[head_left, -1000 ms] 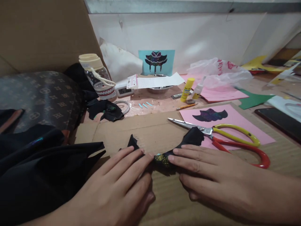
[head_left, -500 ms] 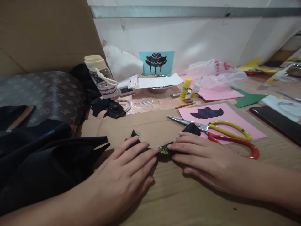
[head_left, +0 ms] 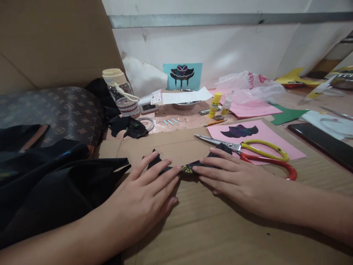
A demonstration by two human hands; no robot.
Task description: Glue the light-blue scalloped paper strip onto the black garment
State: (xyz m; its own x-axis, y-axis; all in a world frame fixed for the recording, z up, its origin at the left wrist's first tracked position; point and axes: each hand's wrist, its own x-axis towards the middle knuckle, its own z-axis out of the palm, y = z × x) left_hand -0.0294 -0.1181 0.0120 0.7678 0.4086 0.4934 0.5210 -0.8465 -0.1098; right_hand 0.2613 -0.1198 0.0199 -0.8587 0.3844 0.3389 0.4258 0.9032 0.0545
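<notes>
A narrow strip of black fabric [head_left: 187,169] with a gold pattern at its middle lies on the cardboard under both hands; its two ends turn upward. My left hand [head_left: 151,191] lies on the left part of the strip, fingers outstretched and slightly spread. On the right part rests my right hand [head_left: 228,171], its fingers extended flat and pointing left. The hands cover much of the strip. Just beyond my right hand, scissors [head_left: 237,145] with one yellow and one red handle lie partly over pink paper [head_left: 278,141], which bears a dark curved cutout [head_left: 239,130].
Black fabric [head_left: 55,198] is heaped at left beside a brown patterned bag [head_left: 68,106]. Behind stand a bottle [head_left: 121,92], a yellow glue stick [head_left: 215,105] and a blue card [head_left: 182,75] with a beaded design. A phone [head_left: 322,143] lies at right.
The camera view has shifted slightly. Both hands stay on the black strip, and my right hand's fingers sit a little nearer its gold middle.
</notes>
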